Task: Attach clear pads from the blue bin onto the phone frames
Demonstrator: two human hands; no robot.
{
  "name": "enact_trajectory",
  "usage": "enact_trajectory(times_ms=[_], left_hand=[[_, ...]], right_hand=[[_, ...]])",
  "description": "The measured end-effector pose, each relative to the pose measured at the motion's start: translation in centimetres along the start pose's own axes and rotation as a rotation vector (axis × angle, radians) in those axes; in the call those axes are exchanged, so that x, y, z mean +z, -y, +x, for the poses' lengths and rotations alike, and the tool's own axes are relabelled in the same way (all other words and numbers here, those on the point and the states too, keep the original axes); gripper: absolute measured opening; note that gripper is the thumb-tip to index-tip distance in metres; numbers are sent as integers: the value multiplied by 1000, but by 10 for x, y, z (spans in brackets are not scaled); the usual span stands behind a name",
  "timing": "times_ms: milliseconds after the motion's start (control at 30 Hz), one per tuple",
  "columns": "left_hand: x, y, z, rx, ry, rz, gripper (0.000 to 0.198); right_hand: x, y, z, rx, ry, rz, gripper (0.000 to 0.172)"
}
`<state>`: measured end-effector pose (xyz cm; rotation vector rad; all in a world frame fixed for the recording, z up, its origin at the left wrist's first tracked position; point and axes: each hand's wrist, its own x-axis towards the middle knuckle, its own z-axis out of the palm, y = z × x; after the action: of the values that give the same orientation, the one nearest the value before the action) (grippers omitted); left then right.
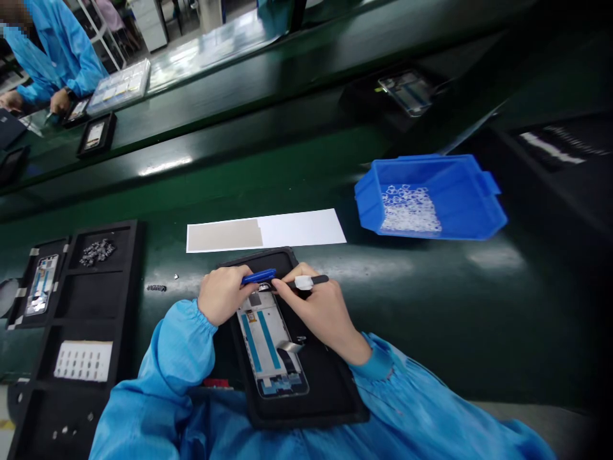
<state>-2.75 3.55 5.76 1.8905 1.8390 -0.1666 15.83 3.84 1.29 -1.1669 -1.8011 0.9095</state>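
Note:
A phone frame [269, 342] lies in a black tray [330, 396] right in front of me. My left hand [223, 295] is closed around a blue tool [258, 276] whose tip sits over the top end of the frame. My right hand [318, 313] is closed on a dark stick tool with a white band [306, 282], pointing left toward the same spot. The two tool tips nearly meet above the frame's top edge. Both my sleeves are light blue.
A black compartment tray [129, 281] at left holds small dark parts [98, 251], another phone frame [42, 284] and a white sheet [83, 361]. A white and tan sheet [263, 230] lies beyond. A blue bin [469, 198] holds clear bits. Another person in blue [52, 57] works far left.

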Motion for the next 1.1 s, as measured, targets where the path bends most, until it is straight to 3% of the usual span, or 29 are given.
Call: enact_trajectory(times_ms=[600, 833, 1100], left_hand=[[1, 1, 1, -9, 0, 3, 18], [-1, 1, 1, -9, 10, -2, 17], [-4, -1, 0, -14, 20, 12, 18]], right_hand=[[2, -2, 0, -37, 28, -65, 43], [6, 1, 1, -126, 1, -134, 41], [2, 2, 1, -17, -61, 89, 35]])
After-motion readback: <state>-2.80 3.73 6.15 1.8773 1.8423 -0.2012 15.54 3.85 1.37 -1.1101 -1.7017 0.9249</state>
